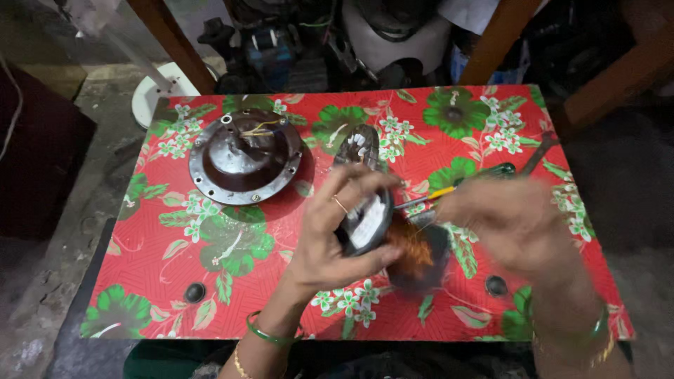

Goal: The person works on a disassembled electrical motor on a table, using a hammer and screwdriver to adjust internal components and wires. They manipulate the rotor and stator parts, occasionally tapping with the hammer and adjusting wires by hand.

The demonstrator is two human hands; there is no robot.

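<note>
My left hand (330, 231) grips a round dark motor part (368, 224) with a white inner band, holding it up on edge over the table. Copper wire windings (411, 249) show just to its right, against the part. My right hand (516, 224) is blurred beside the windings; whether it holds anything I cannot tell. A screwdriver with a yellow and green handle (456, 186) lies just behind my right hand. A brown round motor cover (244, 158) with loose wires on top rests on the table at the left.
The small table has a red cloth with green and white flowers (161, 253). An oval dark piece (358, 144) lies behind my left hand. Two dark round knobs (194, 292) (496, 285) sit near the front. Wooden posts and dark clutter stand beyond the far edge.
</note>
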